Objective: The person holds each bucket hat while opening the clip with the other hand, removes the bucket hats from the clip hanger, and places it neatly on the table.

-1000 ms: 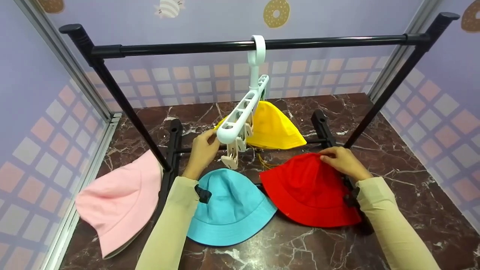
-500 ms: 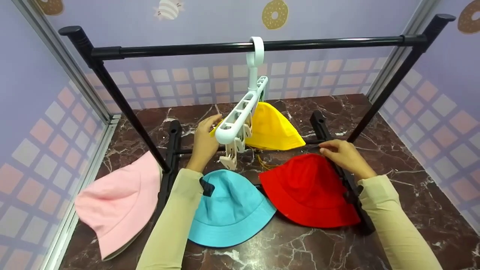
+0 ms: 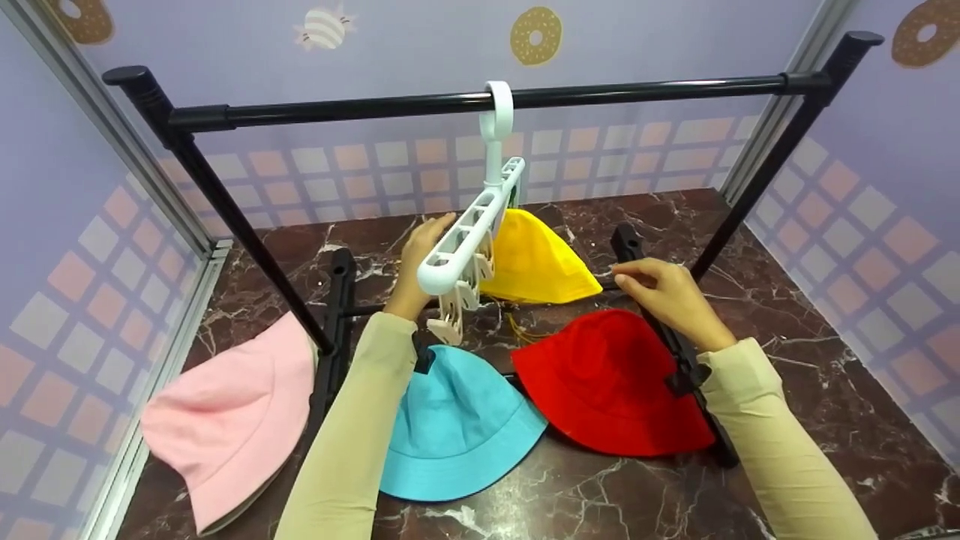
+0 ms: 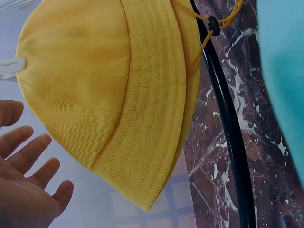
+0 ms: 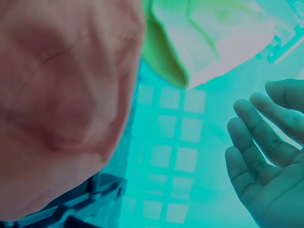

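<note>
A yellow bucket hat (image 3: 536,259) hangs from the pale clip hanger (image 3: 465,240), crown up; a white clip (image 4: 12,66) grips its crown in the left wrist view. My left hand (image 3: 421,262) is beside the hat on the left, fingers spread, partly hidden behind the hanger in the head view. The left wrist view has its fingers (image 4: 28,152) apart from the cloth. My right hand (image 3: 667,300) hovers above the red bucket hat (image 3: 600,382) with nothing in it; its fingers (image 5: 256,133) are loosely bent in the right wrist view.
The hanger hooks over the black rack's top bar (image 3: 337,112). A light blue bucket hat (image 3: 465,435) lies in front, a pink one (image 3: 232,412) at the left outside the rack. Black uprights and feet (image 3: 341,292) flank the hats on the marbled table (image 3: 810,420).
My right hand has left the red hat and moved up and to the left. The left hand has come off the yellow hat's brim and reached farther back. The hats stay put.
</note>
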`<action>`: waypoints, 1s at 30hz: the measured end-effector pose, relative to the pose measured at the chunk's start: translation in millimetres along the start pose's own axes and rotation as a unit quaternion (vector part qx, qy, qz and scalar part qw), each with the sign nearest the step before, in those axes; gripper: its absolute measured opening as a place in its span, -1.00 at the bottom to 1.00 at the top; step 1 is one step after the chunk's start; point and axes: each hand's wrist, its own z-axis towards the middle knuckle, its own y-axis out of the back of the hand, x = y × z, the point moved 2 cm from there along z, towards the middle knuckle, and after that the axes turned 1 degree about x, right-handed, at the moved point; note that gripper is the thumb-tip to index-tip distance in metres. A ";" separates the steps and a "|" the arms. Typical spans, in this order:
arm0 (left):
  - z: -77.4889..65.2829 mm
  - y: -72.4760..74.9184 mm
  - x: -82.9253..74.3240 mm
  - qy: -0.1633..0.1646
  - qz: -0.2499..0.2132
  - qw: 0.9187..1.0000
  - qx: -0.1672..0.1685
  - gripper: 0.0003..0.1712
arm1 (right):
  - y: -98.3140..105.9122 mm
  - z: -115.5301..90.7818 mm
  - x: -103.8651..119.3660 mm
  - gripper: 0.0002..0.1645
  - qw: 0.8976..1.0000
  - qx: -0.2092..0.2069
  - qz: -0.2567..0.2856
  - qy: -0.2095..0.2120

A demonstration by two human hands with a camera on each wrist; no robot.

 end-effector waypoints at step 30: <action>58.2 -75.6 143.2 0.083 0.077 0.993 0.041 -0.51 | -24.3 72.7 68.6 -0.45 0.995 0.037 0.089 -0.020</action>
